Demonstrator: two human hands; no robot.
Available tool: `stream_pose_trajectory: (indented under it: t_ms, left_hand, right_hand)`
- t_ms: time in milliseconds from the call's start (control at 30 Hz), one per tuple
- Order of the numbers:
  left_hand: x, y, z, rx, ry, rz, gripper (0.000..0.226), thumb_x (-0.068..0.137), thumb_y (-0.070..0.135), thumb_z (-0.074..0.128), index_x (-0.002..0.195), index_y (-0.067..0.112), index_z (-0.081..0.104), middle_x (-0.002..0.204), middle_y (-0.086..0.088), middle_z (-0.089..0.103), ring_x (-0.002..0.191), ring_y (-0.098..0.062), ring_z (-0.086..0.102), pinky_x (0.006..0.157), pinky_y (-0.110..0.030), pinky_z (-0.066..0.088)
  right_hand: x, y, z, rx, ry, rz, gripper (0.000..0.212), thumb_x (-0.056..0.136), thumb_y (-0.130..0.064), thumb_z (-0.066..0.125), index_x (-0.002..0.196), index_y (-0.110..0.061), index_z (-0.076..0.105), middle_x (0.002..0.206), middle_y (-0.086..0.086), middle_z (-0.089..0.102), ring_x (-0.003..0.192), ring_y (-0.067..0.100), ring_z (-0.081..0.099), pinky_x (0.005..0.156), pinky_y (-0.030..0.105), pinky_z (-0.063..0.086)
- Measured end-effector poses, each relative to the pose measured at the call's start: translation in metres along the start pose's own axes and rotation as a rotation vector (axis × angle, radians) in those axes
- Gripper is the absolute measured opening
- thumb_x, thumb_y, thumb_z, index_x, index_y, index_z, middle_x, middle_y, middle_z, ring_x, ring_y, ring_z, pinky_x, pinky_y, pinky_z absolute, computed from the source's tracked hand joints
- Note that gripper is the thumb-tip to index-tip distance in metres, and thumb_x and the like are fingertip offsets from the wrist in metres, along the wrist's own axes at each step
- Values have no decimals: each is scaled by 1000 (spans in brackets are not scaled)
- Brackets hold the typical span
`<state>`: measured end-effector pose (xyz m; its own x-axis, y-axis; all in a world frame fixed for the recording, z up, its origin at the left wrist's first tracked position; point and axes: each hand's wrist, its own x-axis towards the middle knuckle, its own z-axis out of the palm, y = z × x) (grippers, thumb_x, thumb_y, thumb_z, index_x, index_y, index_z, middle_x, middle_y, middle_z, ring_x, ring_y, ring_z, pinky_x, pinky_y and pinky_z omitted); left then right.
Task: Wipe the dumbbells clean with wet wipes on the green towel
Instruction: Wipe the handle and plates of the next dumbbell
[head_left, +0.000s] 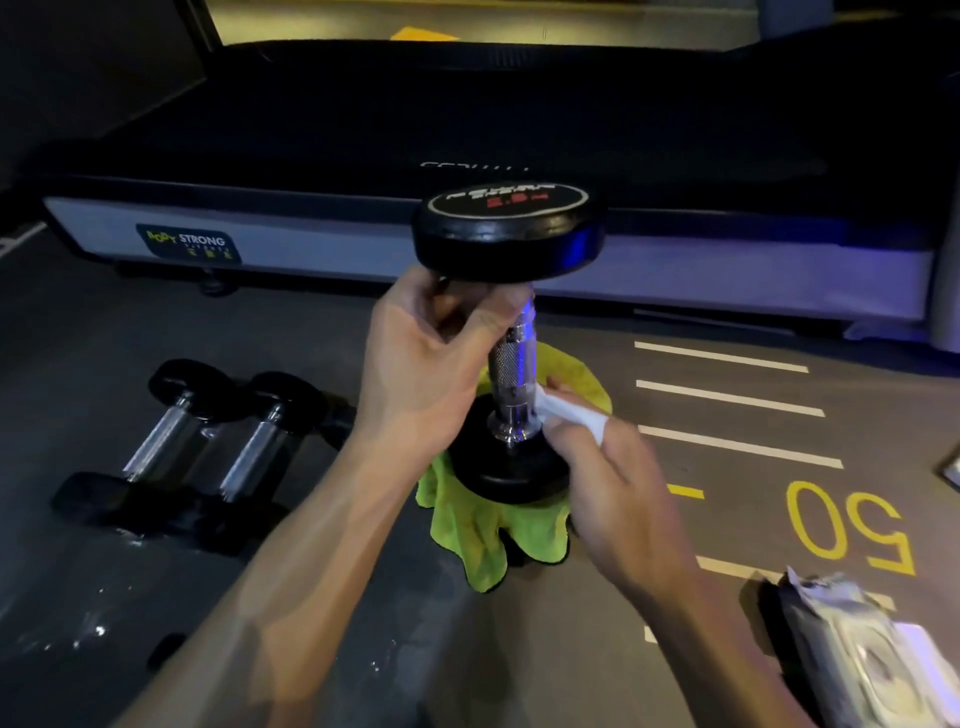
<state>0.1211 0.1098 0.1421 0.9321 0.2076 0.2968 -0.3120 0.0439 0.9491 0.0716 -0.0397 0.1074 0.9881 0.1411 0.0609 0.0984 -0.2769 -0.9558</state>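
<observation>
Left of the green towel (470, 525): two dumbbells (202, 441) lying on floor. On towel: one dumbbell (511, 332) upright; left hand (421, 364) grips its upper handle, right hand (618, 499) pinches wet wipe (571, 413) against lower handle. Right of towel: one wipes pack (862, 654), contents unclear.

The wet wipe pack (862, 660) at near right is blurred and cut off by the frame's edge. The green towel (483, 525) lies partly hidden under the upright dumbbell (511, 332), whose top-plate lettering is unreadable.
</observation>
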Motion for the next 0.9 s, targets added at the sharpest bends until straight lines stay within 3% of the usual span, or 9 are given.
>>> stream_pose_trajectory:
  t_ms: [133,233,367,467,567,633,767,833,900]
  left_hand:
    - [-4,5,-1,11,-61,2,70,85,3,83,142,6,42,96,11,79,98,-11,76,90,-35,61]
    - [-4,12,-5,110,-137,84,100,88,10,81,164,15,15,133,11,67,124,-10,67,103,-32,55]
    - [1,17,-13,279,-197,212,83,90,23,83,154,23,31,135,13,61,120,-15,67,100,-50,58]
    - [1,22,-14,496,-120,327,72,86,33,85,144,29,42,139,5,53,120,-9,61,101,-32,56]
    - [3,25,-12,634,-106,464,62,88,28,82,142,18,52,157,-6,38,141,-9,43,109,-9,36]
    - [8,28,-15,659,-145,478,57,91,28,78,141,15,53,155,-4,44,142,-10,46,109,-12,38]
    - [12,34,-30,781,-293,489,67,97,57,61,149,21,40,154,1,40,139,-11,48,101,-45,54]
    - [11,38,-34,800,-343,478,71,98,64,53,151,23,33,157,1,35,140,-11,46,99,-48,55]
    - [9,41,-39,808,-368,441,73,97,67,50,153,25,27,160,3,31,138,-10,47,97,-44,55]
  right_hand:
    - [-7,-8,-5,147,26,91,45,84,-28,44,89,-60,76,112,-43,67,119,-23,51,104,7,37]
    - [-8,0,-7,128,30,118,43,82,-31,46,109,-42,78,125,-33,67,126,-19,49,112,15,36]
    - [-6,3,-10,51,21,97,40,86,-30,45,105,-41,79,125,-27,70,125,-17,52,108,11,37]
    - [-2,1,-13,17,16,102,51,97,-20,48,82,-62,75,108,-45,67,113,-25,53,93,0,38]
    - [0,7,-15,-38,-3,74,41,91,-27,43,100,-44,80,113,-35,71,117,-12,59,102,15,45]
    - [3,9,-16,-77,-14,74,45,88,-32,40,112,-26,78,118,-27,73,119,-2,61,109,31,46]
    - [5,12,-16,-148,-37,59,45,90,-32,40,113,-16,75,119,-13,76,119,10,63,109,43,47]
    - [4,11,-14,-128,-24,54,37,92,-29,40,113,-26,71,112,-18,76,119,6,63,106,29,47]
    - [0,7,-12,-146,-16,38,33,97,-25,42,108,-41,69,103,-38,70,120,-17,55,96,6,40]
